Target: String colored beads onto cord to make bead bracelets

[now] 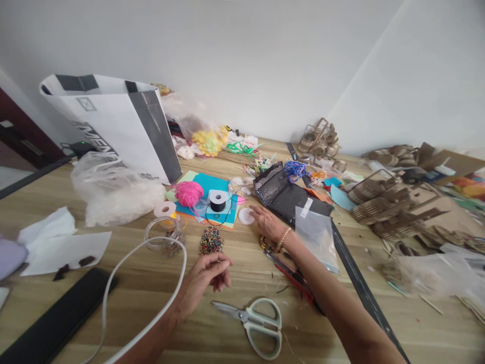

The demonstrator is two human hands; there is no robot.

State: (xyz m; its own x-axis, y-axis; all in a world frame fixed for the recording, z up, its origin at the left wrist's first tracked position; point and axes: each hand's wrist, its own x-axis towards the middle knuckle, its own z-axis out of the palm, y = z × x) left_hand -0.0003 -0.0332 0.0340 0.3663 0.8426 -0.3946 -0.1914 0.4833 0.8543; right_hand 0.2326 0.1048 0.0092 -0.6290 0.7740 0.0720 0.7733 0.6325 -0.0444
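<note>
My right hand [267,223] reaches forward over the table with its fingers stretched out. Its fingertips are at the right edge of a small white round disc [246,216]; whether they grip it I cannot tell. A beaded bracelet [285,237] circles my right wrist, and a string of dark and yellow beads [264,244] lies beneath that hand. Nearer to me, my left hand [209,275] hovers with loosely curled fingers, holding nothing visible. Just beyond it lies a pile of multicoloured beads [211,240]. White-handled scissors [261,323] rest in front, blades pointing left.
A black cord spool [217,202] and pink yarn [189,193] sit on coloured paper. Clear tape rolls [161,232] stand left of the beads. A white cable [185,258] loops above my left forearm. A red-handled tool [295,283] lies beside my right forearm, near a plastic bag [318,237].
</note>
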